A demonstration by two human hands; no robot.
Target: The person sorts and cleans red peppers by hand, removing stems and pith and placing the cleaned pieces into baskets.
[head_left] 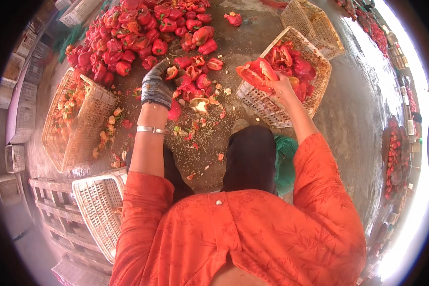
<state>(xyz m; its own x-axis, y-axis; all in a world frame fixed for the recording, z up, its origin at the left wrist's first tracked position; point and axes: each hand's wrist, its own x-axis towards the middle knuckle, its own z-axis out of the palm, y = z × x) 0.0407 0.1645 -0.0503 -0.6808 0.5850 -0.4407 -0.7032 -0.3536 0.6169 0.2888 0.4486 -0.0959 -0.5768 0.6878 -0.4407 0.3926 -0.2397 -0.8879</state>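
Observation:
My left hand [157, 86], in a grey striped glove, is closed around a small cut piece of red bell pepper [171, 72] beside the loose peppers on the floor. Bare and reaching to the right, my right hand [284, 89] grips opened red bell pepper pieces [256, 73] at the near left rim of a woven crate [322, 82]. Cut red peppers [301, 66] lie inside that crate. Several opened peppers [193, 72] are scattered on the floor between my hands, and a large heap of whole red peppers [124, 35] rises beyond my left hand.
A crate [91, 125] at left holds pepper cores and stems. Another crate [100, 205] stands nearer me, next to a wooden pallet [52, 209]. Behind the right crate is one more crate [314, 26]. Seeds and scraps litter the floor [209, 157]; green netting [285, 152] lies by my leg.

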